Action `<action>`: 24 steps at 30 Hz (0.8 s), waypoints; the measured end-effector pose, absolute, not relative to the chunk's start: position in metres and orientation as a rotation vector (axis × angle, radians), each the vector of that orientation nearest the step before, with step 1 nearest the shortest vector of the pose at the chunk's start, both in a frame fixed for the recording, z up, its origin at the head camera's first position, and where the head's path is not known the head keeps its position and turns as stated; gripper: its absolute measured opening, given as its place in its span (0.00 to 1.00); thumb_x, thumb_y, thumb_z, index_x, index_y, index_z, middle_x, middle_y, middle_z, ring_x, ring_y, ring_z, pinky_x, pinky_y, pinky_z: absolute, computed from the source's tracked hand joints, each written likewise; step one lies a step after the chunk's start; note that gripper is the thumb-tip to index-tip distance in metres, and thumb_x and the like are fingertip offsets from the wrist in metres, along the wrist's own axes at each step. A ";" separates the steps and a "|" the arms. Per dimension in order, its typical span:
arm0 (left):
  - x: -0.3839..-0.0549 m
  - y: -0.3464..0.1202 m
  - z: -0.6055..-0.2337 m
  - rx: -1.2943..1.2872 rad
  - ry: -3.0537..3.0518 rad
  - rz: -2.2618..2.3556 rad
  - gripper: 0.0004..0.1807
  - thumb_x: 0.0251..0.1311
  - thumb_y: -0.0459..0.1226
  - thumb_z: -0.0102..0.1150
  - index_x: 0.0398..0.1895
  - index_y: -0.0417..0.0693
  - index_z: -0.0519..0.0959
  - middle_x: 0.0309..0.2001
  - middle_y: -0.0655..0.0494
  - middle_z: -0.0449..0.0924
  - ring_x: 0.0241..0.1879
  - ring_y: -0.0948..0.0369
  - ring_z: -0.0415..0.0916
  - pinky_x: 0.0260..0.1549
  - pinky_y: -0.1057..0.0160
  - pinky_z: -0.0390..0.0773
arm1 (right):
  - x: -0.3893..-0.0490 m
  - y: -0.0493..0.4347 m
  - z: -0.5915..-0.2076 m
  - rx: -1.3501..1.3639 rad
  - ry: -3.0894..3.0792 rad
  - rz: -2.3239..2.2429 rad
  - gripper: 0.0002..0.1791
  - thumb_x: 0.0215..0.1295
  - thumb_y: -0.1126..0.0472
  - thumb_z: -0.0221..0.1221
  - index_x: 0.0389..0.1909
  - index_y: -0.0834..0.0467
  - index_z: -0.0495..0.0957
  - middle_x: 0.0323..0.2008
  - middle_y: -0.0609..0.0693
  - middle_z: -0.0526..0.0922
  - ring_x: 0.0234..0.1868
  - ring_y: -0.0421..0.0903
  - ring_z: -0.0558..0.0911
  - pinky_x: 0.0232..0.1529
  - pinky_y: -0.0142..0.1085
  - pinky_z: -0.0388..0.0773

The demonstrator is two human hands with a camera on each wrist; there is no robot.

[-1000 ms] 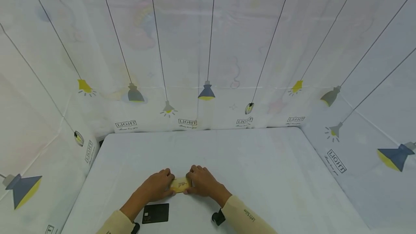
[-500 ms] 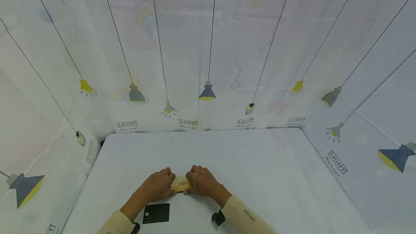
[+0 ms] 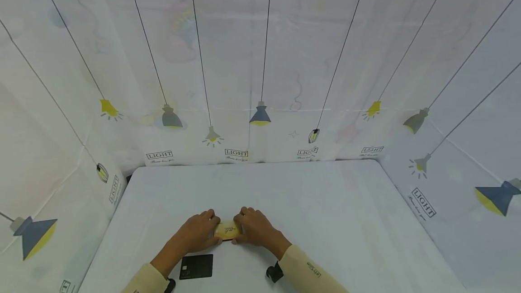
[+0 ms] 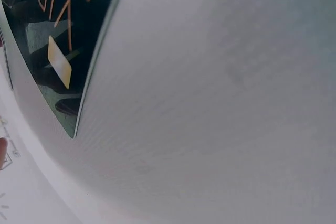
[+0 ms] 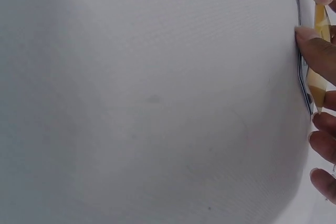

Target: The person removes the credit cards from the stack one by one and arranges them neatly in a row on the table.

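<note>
Between both hands lies a gold card (image 3: 227,230) with dark script, one end pinched by each. My left hand (image 3: 198,232) has its thumb at the near edge and fingers bent over the left end. The right hand (image 3: 255,228) grips the other end likewise. In the right wrist view the gold card (image 5: 320,38) is edge-on, over a thin dark card edge (image 5: 301,74) close to the table; the right thumb (image 5: 316,51) overlaps both. A black VIP card (image 3: 196,267) lies flat near my left wrist; this black card (image 4: 63,35) fills the left wrist view's upper left.
The table wears a white cover (image 3: 333,220) with rounded back corners. White curtains (image 3: 281,58) printed with hanging lamps enclose it at the back and both sides. A black wrist device (image 3: 274,273) sits at the right sleeve.
</note>
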State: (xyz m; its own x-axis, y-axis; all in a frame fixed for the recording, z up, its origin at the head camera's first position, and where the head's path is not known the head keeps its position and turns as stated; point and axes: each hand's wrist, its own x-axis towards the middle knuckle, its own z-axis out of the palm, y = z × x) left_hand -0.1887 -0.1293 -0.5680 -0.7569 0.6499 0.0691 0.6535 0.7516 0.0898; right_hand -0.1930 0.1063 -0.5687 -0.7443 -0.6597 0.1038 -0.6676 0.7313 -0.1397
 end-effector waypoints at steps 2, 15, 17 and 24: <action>-0.188 -0.129 -0.568 -1.085 -2.896 -0.165 0.28 0.53 0.60 0.61 0.48 0.51 0.78 0.38 0.60 0.71 0.29 0.67 0.62 0.27 0.68 0.69 | -0.193 0.106 -0.568 1.103 -2.879 0.268 0.30 0.50 0.37 0.65 0.49 0.51 0.78 0.41 0.43 0.74 0.38 0.39 0.72 0.41 0.32 0.72; -0.186 -0.130 -0.569 -1.079 -2.887 -0.178 0.29 0.52 0.60 0.61 0.49 0.51 0.77 0.40 0.59 0.72 0.31 0.68 0.64 0.28 0.67 0.71 | -0.191 0.109 -0.568 1.097 -2.871 0.309 0.29 0.50 0.36 0.65 0.48 0.51 0.79 0.39 0.42 0.74 0.35 0.37 0.71 0.36 0.29 0.72; -0.185 -0.131 -0.570 -1.072 -2.892 -0.177 0.29 0.52 0.60 0.61 0.50 0.51 0.77 0.41 0.59 0.72 0.32 0.68 0.66 0.30 0.66 0.73 | -0.190 0.109 -0.567 1.102 -2.853 0.315 0.30 0.49 0.36 0.65 0.48 0.51 0.79 0.40 0.42 0.74 0.35 0.37 0.71 0.36 0.29 0.72; -0.182 -0.131 -0.569 -1.076 -2.879 -0.212 0.29 0.52 0.59 0.62 0.50 0.51 0.76 0.42 0.59 0.72 0.34 0.67 0.69 0.32 0.64 0.76 | -0.188 0.112 -0.568 1.127 -2.792 0.315 0.29 0.49 0.35 0.65 0.46 0.51 0.79 0.40 0.43 0.74 0.36 0.38 0.73 0.35 0.29 0.73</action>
